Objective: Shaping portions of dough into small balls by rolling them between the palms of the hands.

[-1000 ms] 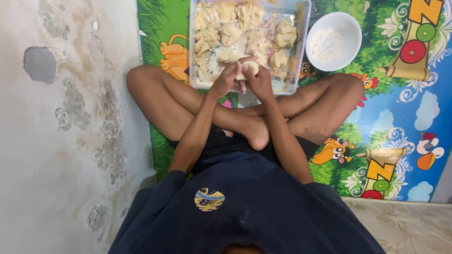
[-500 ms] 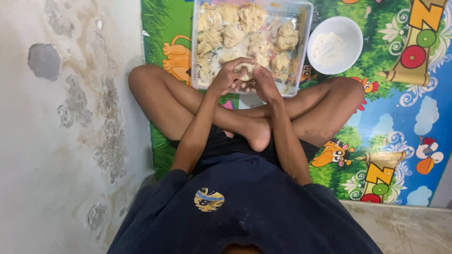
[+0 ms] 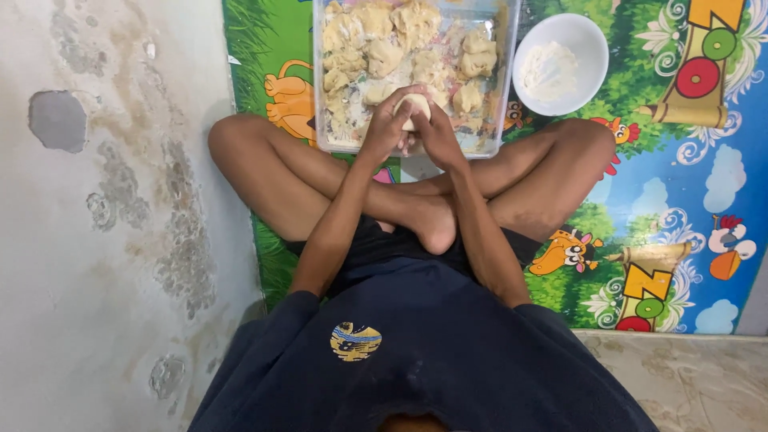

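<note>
I'm cross-legged on a cartoon play mat by a stained wall, left hand and right hand closed around what's probably a dough ball over the clear tray.

A bright, cartoon-printed foam play mat, green and blue with animals and clouds, covers the floor and carries everything here, its left edge running along a stained, patchy grey concrete wall. Directly on the mat stand a clear rectangular plastic tray filled with pale, floury dough lumps and, just beside the tray's right wall, a round white bowl holding white flour. The person's bare crossed legs also rest on the mat, close against the tray's near edge, and beyond the mat's near border lies a strip of beige marbled floor tile.
</note>
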